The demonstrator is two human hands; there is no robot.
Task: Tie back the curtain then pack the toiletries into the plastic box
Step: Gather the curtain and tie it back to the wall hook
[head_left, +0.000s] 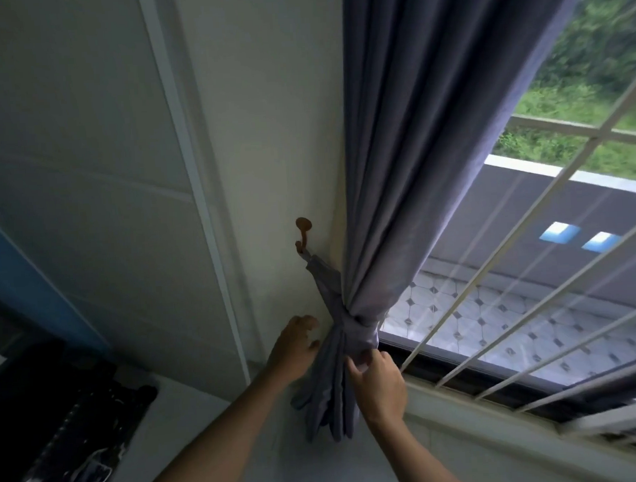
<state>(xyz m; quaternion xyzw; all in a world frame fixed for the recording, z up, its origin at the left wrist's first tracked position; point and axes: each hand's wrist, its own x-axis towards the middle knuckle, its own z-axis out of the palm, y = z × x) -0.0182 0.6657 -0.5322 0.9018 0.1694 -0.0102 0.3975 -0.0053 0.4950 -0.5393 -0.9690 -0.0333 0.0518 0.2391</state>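
Curtain [415, 162] between wall hook [303, 234] left, window grille [532, 285] right.

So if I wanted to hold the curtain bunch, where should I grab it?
Probably at the narrow waist of the curtain, where the tie-back band running to the wall hook squeezes the folds thin enough to wrap fingers around. Come from the window side, like the right hand; the wall crowds the left hand.

So the only real surface here is the pale worktop [192, 406] running along the wall, down below the fingers [356, 366]. The bunched curtain [328, 398] hangs down and its bottom end seems to touch it, right under those fingers. Way off to their left sits some dark stuff [71, 419], too murky to make out.
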